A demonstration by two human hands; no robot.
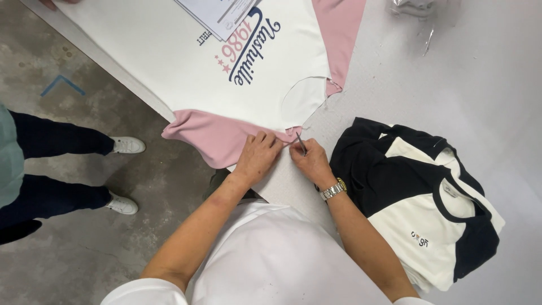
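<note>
Head view, nearest first: the person's white-clad body and two bare forearms reach out over the pale tabletop (497,85). A metal wristwatch (333,189) sits on the right wrist. The two hands are close together at the near hem of a white T-shirt with pink sleeves (169,62). The left hand (258,155) is closed, pinching the pink sleeve edge, and the right hand (309,161) is closed around small thread snips (301,143) held at the fabric just beside it. To the right lies a folded stack of black-and-cream T-shirts (418,197). Farther off, white papers (217,14) rest on the spread shirt. At left, another person's dark trousers and white sneakers (127,146) stand on the concrete floor (84,254).
</note>
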